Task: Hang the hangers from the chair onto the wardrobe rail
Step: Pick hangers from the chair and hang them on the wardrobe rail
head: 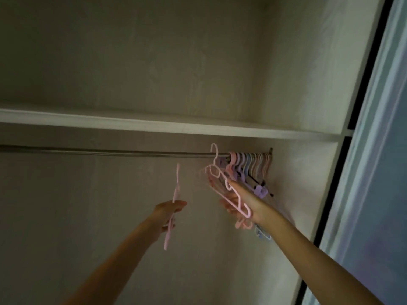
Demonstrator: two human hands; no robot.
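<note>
The right hand [240, 205] pinched a pink hanger [229, 186], its hook [214, 150] lifted just in front of the rail [110, 151], beside the bunch of hangers [248, 166] already hung at the far right end. The left hand [169, 211] gripped a second pink hanger [174, 205] edge-on, lower and well apart from the rail. From where I stood, the hook needed to rise clear over the bar, then drop, before the grip let go; the shelf [154, 124] above left little room.
</note>
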